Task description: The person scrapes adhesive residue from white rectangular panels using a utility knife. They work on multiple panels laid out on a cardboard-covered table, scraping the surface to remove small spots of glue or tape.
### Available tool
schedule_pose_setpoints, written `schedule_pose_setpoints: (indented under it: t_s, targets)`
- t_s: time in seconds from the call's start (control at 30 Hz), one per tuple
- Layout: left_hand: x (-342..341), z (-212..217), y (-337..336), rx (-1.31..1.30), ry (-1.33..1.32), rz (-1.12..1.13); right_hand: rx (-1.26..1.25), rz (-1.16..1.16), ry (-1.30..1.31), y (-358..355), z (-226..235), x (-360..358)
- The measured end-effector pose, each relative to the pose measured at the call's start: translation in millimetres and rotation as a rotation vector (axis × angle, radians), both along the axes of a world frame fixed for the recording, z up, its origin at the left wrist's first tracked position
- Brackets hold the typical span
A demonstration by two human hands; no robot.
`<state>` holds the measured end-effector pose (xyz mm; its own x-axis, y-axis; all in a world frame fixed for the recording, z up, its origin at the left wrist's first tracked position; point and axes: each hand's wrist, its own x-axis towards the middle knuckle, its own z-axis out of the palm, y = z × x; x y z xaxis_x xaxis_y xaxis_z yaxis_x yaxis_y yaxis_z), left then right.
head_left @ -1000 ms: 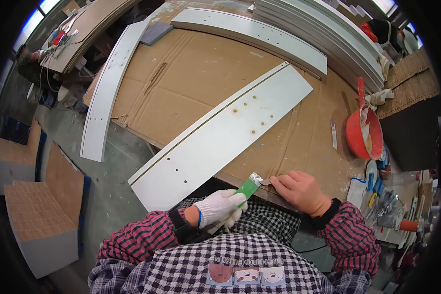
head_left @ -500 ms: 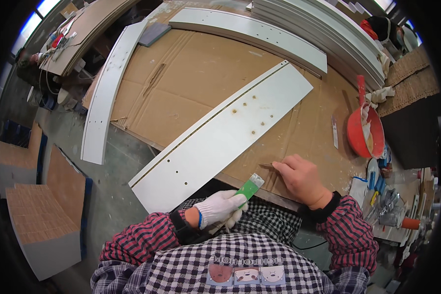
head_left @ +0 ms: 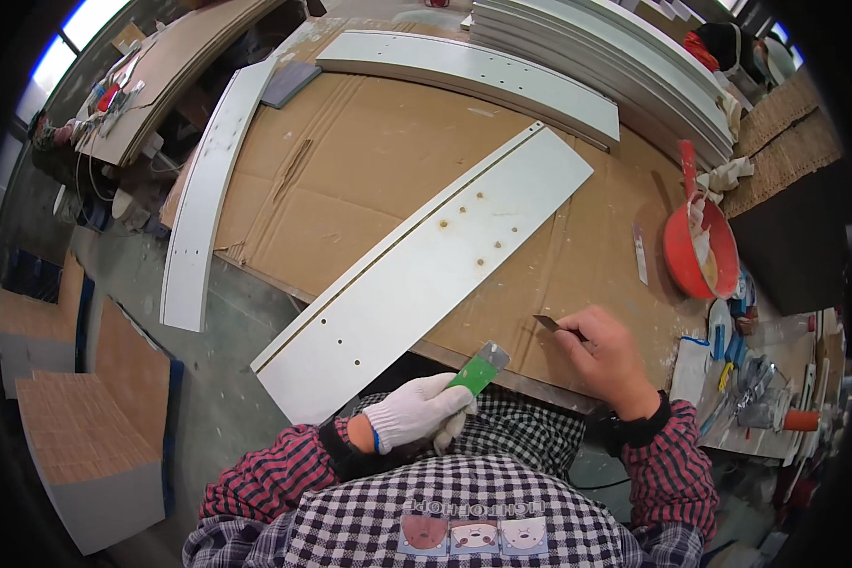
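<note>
My left hand (head_left: 415, 413), in a white knit glove, is closed round a green-handled scraper (head_left: 480, 369). Its short metal end points up and to the right, just off the table's front edge. Bare, my right hand (head_left: 604, 355) pinches a small dark flat blade (head_left: 546, 323) whose tip points left, over the cardboard. Most of that blade's rear end is hidden by the fingers. Left of both hands, a long white panel (head_left: 398, 279) lies diagonally on the table, its near end overhanging the edge. It has a brown groove, several dark holes and several brownish filled spots.
Cardboard (head_left: 369, 142) covers the table. More white panels lie at its left (head_left: 199, 199) and far side (head_left: 473, 76), near a panel stack (head_left: 615, 66). At right are a red pan (head_left: 668, 248), a thin strip (head_left: 641, 254) and assorted tools. Wood-faced pieces (head_left: 90, 417) stand left.
My right hand has drawn slightly right, and its blade now shows more plainly. The left hand keeps its hold on the scraper with little movement. The whole view has shifted a little.
</note>
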<state>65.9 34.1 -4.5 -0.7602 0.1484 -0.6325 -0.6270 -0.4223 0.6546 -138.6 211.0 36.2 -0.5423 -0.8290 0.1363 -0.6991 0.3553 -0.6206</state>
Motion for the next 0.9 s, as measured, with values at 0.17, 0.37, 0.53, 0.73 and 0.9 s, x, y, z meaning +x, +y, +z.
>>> schedule_pose_setpoints:
  t_s: [0.17,0.37,0.53,0.73,0.9]
  targets:
    - [-0.3,6.4,1.2,-0.028,0.008,-0.009,0.006,0.086,-0.038,-9.5,12.3,12.7]
    - [1.3,11.4,1.1,-0.029,0.034,0.017,0.023,-0.045,-0.091,-6.1,-10.4,1.5]
    - [3.1,7.6,1.5,-0.031,0.072,0.029,0.028,-0.126,0.066,-3.2,-16.7,-10.0]
    - [-0.3,15.4,2.7,-0.054,0.06,0.031,0.026,0.018,-0.722,-27.0,18.9,21.8]
    - [-0.6,19.4,2.7,-0.086,0.07,0.009,0.049,0.04,-0.872,-29.3,4.7,23.8]
